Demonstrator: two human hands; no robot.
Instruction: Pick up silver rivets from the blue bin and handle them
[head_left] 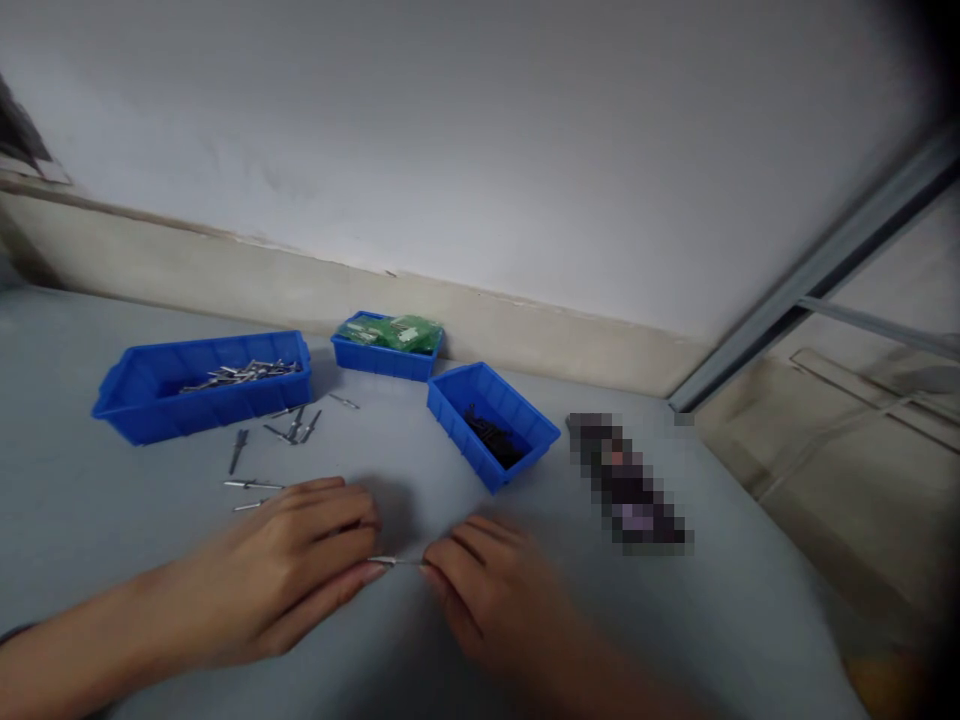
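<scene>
Low over the grey tabletop, both hands meet at a slim silvery metal pin (pixel 399 561), thicker at its left end and thin toward the right. Thumb and fingers of my left hand (pixel 315 560) pinch the thicker end. My right hand (pixel 484 590) closes its fingertips on the thin end. The fingers cover both tips of the pin. Just beyond my left hand lie several similar metal pins (pixel 253 484), some partly behind the knuckles.
A long blue bin (pixel 202 412) at left holds a heap of metal pins. A smaller blue bin (pixel 386 362) by the wall contains green packaging. Another blue bin (pixel 469 445) holds small black parts. A pixelated dark object (pixel 630 485) lies at right, near a metal frame (pixel 750 330).
</scene>
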